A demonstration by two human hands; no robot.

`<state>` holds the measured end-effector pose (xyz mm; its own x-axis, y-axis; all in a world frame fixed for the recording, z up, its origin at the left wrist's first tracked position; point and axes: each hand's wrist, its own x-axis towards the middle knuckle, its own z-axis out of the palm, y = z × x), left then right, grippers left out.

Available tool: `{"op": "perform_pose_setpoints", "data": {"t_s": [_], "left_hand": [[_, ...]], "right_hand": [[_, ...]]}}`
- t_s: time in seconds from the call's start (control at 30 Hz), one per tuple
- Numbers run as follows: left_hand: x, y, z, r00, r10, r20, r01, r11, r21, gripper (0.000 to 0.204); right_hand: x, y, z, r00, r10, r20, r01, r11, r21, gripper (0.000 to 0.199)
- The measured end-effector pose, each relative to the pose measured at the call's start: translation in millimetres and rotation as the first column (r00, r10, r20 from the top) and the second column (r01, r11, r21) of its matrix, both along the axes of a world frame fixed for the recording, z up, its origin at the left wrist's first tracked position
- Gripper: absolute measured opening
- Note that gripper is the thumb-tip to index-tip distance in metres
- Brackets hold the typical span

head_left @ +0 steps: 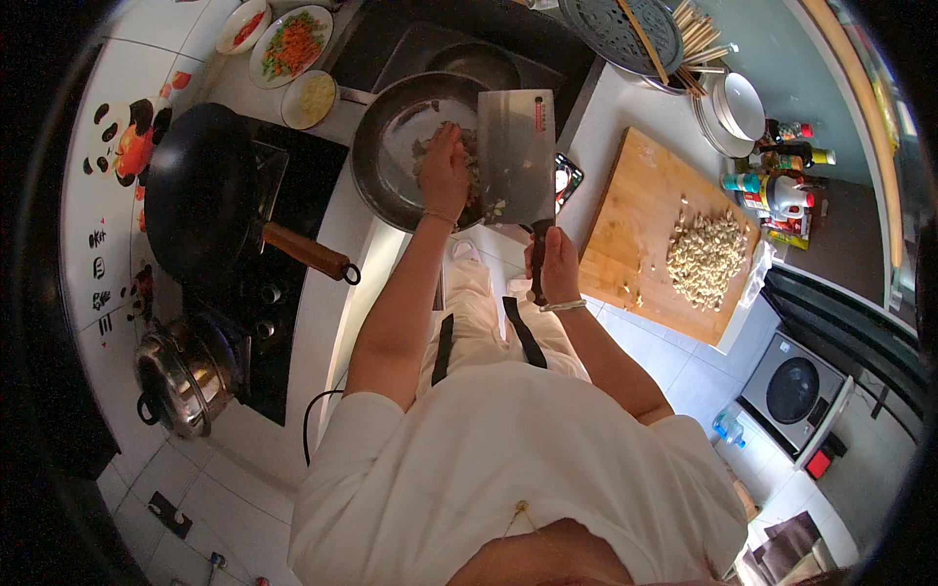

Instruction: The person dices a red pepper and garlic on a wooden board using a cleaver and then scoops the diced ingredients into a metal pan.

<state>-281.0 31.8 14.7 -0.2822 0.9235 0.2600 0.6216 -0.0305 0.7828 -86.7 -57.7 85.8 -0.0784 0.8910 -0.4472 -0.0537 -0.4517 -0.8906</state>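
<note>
My right hand (553, 266) grips the dark handle of a broad steel cleaver (516, 154), its flat blade held over the edge of a round dark pan (391, 146). My left hand (445, 173) rests against the blade's face above the pan, touching pale chopped pieces that lie on the blade and in the pan. On the wooden cutting board (635, 234) to the right sits a heap of pale chopped food (705, 256).
A black wok with a wooden handle (205, 190) sits on the stove at left, a steel lidded pot (181, 376) nearer me. Bowls of chopped vegetables (290, 44) stand at the back. Sauce bottles (777, 186), stacked plates (738, 109) and chopsticks (696, 34) lie right.
</note>
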Motion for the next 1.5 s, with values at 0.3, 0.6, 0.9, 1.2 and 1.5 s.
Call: {"op": "perform_pose_setpoints", "data": {"t_s": [0.3,0.6,0.9,1.2,1.5], "left_hand": [[-1,-7,16,0.963,-0.029,0.27,0.025,0.999,0.02,0.036],[15,-17,37,0.981,-0.11,-0.158,0.13,0.984,0.121,0.069],[-13,-14,17,0.981,-0.084,0.174,0.096,0.993,-0.063,0.051],[29,-3,66,0.995,-0.062,-0.073,0.064,0.998,0.027,0.066],[10,14,43,0.997,0.07,0.036,-0.073,0.992,0.102,0.068]], "right_hand": [[-20,25,-28,0.995,-0.063,0.076,0.051,0.987,0.152,0.041],[-57,21,-2,0.986,-0.133,-0.102,0.139,0.989,0.056,0.037],[-46,17,-1,0.983,-0.165,-0.085,0.167,0.986,0.014,0.035],[-43,13,-9,0.99,-0.138,-0.011,0.138,0.988,0.064,0.036],[-50,6,-1,0.992,-0.111,-0.057,0.115,0.99,0.08,0.034]]}}
